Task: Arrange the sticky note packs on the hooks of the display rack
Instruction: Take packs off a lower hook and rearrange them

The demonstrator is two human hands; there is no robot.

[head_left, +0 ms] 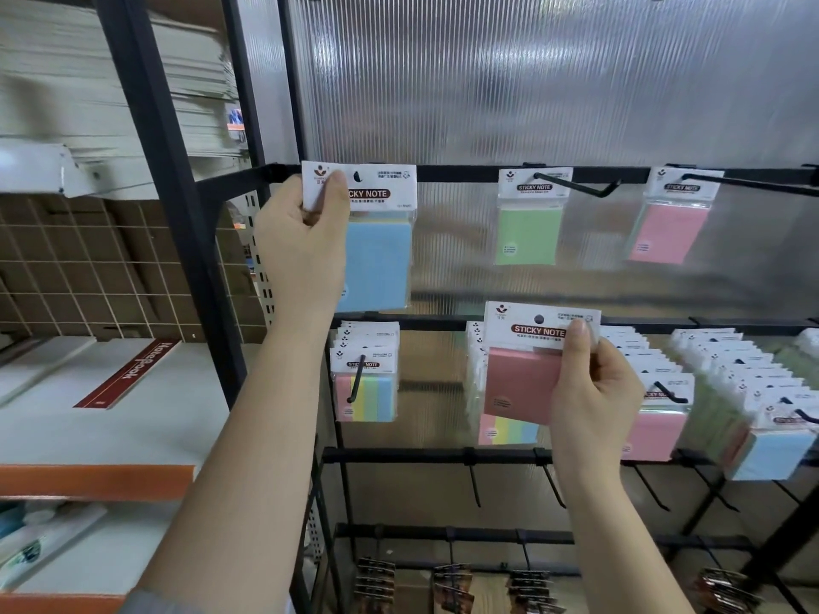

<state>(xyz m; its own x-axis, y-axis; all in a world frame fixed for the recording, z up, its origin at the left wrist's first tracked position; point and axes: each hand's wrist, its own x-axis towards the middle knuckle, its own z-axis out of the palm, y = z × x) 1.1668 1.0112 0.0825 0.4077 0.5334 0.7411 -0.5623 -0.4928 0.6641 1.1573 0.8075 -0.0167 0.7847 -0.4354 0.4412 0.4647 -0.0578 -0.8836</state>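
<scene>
- A ribbed translucent panel backed a black display rack, with stacked white boxes at ten o'clock.
- A blue pack was pinched at its header card by the left hand, held against the top rail at eleven o'clock; no hook could be seen behind it.
- A pink pack was gripped by the right hand near centre, in front of the middle row.
- The step would probably be done well by lining the card's punched hole up with the hook tip, then sliding it fully back.
- On the top row, a green pack and a second pink pack hung singly at one o'clock; the middle hooks at four o'clock were crowded with packs.
</scene>
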